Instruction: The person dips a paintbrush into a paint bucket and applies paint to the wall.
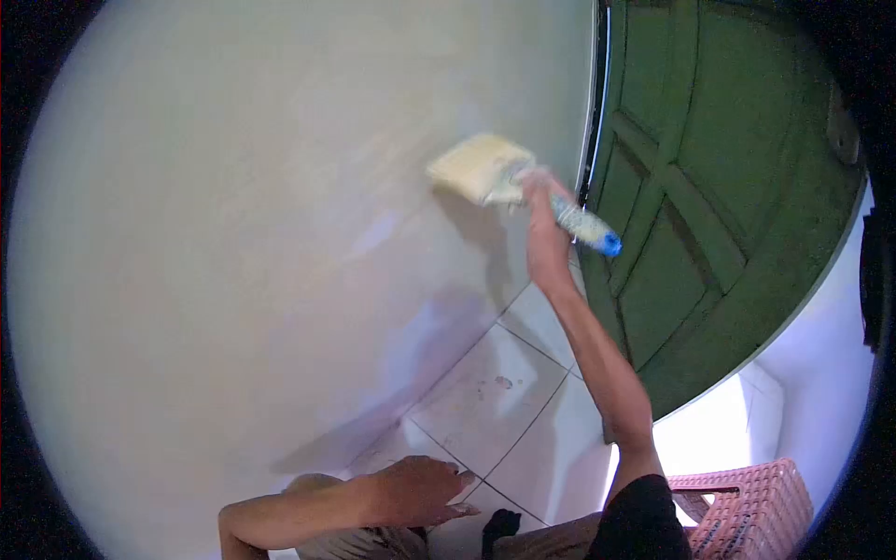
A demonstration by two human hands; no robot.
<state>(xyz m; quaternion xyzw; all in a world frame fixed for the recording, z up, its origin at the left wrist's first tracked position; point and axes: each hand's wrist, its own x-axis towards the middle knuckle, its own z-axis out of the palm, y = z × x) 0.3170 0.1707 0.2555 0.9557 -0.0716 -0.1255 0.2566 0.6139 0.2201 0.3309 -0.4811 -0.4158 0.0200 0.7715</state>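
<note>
My right hand (539, 198) is closed around a wide paintbrush (483, 170), gripping it close to its head. The pale yellow bristles are against or just off the light wall (261, 205); a slight blur hides which. Its paint-smeared handle, with a blue end, sticks out past my hand toward the lower right. Low in the view, my left hand (420, 490) hangs over my bent knee near the wall's foot. Its fingers are loosely apart and hold nothing.
A green panelled door (691, 187) stands to the right of the wall. Light floor tiles (490, 397) with a few spots lie below. A pink woven chair or basket (761, 513) is at the lower right, close to my right elbow.
</note>
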